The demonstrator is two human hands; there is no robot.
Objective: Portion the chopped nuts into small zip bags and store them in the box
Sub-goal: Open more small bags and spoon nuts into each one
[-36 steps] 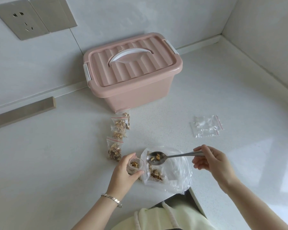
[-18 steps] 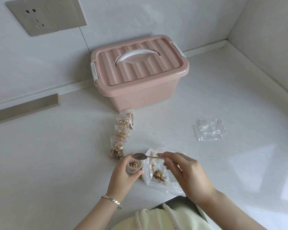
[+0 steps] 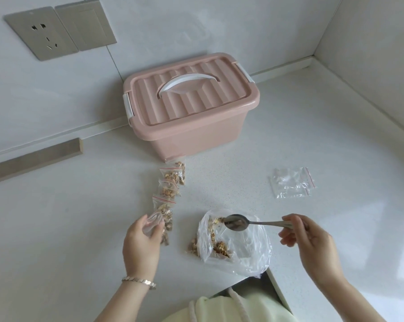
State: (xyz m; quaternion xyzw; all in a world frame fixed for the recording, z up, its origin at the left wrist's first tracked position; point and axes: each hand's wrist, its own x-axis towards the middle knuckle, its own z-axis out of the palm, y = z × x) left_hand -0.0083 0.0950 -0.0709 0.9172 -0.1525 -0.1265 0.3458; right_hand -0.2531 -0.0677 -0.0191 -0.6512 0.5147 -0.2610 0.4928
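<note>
Holding a small zip bag (image 3: 155, 225) in the left hand (image 3: 141, 242) and a spoon (image 3: 252, 223) in the right hand (image 3: 312, 240).

Left fingers pinch the bag's open top, just beside the row of filled zip bags (image 3: 170, 182) that runs toward the closed pink box (image 3: 189, 105). Right fingers are pressed around the spoon handle; its bowl hangs over the mouth of the large plastic bag (image 3: 238, 247), where the chopped nuts (image 3: 220, 247) lie. Empty zip bags (image 3: 291, 182) rest well apart on the white counter (image 3: 56, 228).

white counter (image 3: 324, 140) | pink box (image 3: 191, 133) | filled zip bags (image 3: 170, 184) | empty bags (image 3: 292, 182) | nut bag (image 3: 233, 242)
</note>
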